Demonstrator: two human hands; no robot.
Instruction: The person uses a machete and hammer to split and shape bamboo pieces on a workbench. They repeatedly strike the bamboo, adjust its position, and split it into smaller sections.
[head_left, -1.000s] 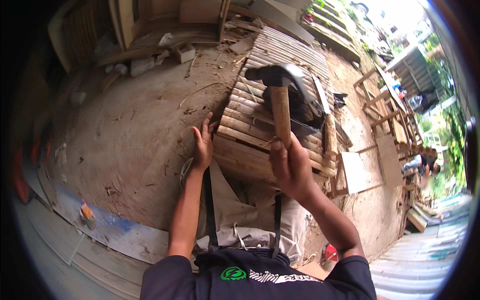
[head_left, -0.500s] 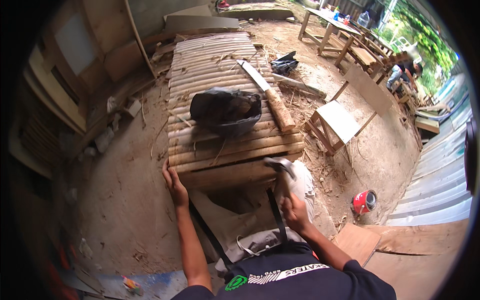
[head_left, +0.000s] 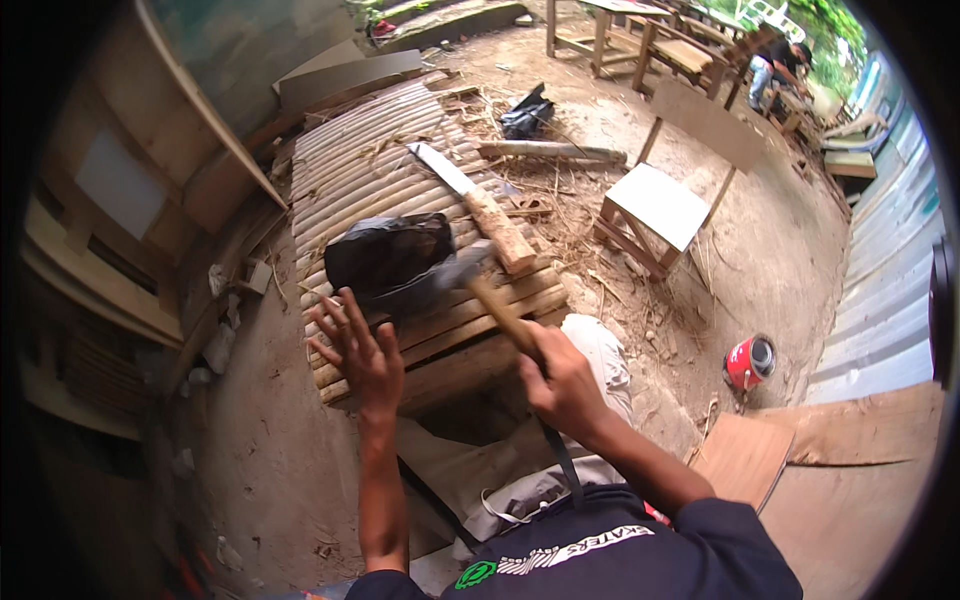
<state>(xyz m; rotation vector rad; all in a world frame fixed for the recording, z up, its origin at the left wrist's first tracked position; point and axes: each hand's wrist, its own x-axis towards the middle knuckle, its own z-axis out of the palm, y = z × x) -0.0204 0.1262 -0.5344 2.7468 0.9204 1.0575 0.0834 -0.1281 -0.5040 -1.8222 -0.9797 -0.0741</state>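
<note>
My right hand [head_left: 565,378] is wrapped round the wooden handle of a hammer [head_left: 497,312], whose blurred metal head is raised near the black plastic bag. My left hand [head_left: 365,355] has its fingers spread over the near left end of a slatted platform of round wooden poles [head_left: 335,160]; whether it touches the poles I cannot tell. Just beyond that hand the black plastic bag [head_left: 372,258] sits open on the poles, its contents dark. To the bag's right lies a large knife [head_left: 470,192] with a wide blade and a thick, log-like wooden handle.
A chair [head_left: 655,205] with a white seat stands to the right, and a red can [head_left: 745,365] nearer. Beyond the platform are a pole [head_left: 560,152] and a second black bag [head_left: 528,112]. Wooden panels [head_left: 110,190] lean at left. A person [head_left: 775,75] crouches far right.
My left hand has left the platform's near left corner and moved up and inward, fingers spreading. The hammer has moved from the near right edge toward the bag. The whole view has shifted.
</note>
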